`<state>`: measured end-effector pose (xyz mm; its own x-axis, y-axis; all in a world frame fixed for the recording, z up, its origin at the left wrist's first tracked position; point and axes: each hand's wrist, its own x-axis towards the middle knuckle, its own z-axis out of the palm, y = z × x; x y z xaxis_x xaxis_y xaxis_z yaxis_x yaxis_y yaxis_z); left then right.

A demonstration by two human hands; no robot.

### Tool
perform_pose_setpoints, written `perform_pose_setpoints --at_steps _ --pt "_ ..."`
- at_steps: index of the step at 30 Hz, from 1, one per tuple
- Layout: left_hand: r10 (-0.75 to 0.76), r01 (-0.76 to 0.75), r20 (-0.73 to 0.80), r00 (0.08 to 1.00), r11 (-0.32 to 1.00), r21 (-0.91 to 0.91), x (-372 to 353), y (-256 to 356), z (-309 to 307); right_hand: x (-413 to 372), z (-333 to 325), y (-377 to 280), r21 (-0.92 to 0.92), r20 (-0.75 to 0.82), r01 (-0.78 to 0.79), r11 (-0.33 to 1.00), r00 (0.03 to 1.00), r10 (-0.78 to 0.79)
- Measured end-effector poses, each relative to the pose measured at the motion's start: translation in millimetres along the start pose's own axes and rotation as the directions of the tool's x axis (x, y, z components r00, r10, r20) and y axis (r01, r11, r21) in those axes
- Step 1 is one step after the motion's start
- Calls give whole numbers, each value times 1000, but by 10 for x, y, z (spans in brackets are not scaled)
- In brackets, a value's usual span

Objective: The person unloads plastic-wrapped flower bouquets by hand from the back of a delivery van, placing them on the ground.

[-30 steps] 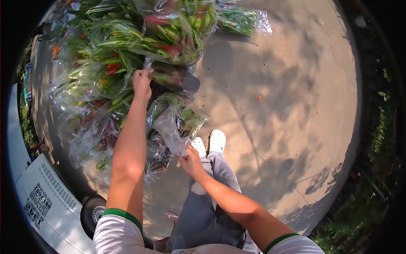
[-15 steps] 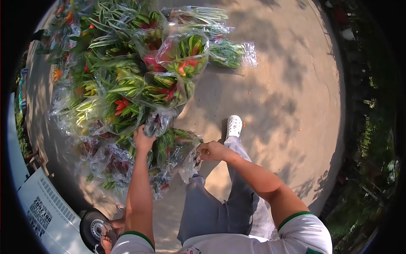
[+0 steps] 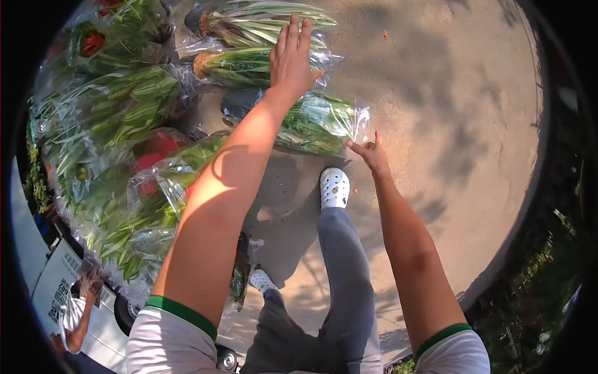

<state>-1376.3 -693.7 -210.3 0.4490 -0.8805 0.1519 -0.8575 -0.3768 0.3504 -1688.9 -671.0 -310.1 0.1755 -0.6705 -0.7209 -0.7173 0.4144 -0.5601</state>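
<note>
My left hand [image 3: 293,65] reaches forward with its fingers stretched out. It overlaps a plastic-sleeved bundle of long green leaves [image 3: 240,65] with a brown root ball at its left end. Nearer to me lies another sleeved leafy plant [image 3: 317,128] with its dark pot to the left, partly covered by my left forearm. At the clear open end of that sleeve is my right hand [image 3: 374,156], thumb at the plastic edge and fingers apart. A third bundle, with pale striped leaves [image 3: 268,22], lies farthest away.
Many wrapped plants [image 3: 106,118], some with red flowers, crowd the left side. Sunlit pavement [image 3: 430,206] stretches to the right. My white clog [image 3: 334,187] stands just below the nearest sleeved plant. At lower left, another person [image 3: 78,311] is beside a white vehicle [image 3: 53,274].
Both hands have left the wrapped flowering plants near my legs and moved forward to the sleeved bundles lying on the pavement. The view has shifted forward, and another person shows at lower left.
</note>
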Motion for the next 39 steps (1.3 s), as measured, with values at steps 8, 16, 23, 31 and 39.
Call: perform_pose_setpoints --at_steps 8,16,23,31,39 --pt "-270 -46 605 749 890 454 51 -958 413 -1910 -725 -1485 445 322 -153 882 947 2" --pt "-425 420 8 905 891 -171 -220 -1430 -1451 -1518 -1503 -1775 -21 109 130 991 986 -127" --pt "-318 387 222 922 798 -463 -941 -1775 -1840 -1367 -2019 -2296 -416 68 249 875 967 -244" --pt "-172 445 424 890 533 -720 -1319 -754 -1545 -653 -1922 -3441 -676 419 607 417 782 -461" --pt "-204 505 566 798 739 -445 -2258 -1153 -1718 -220 -46 -3647 -610 699 789 76 581 -416"
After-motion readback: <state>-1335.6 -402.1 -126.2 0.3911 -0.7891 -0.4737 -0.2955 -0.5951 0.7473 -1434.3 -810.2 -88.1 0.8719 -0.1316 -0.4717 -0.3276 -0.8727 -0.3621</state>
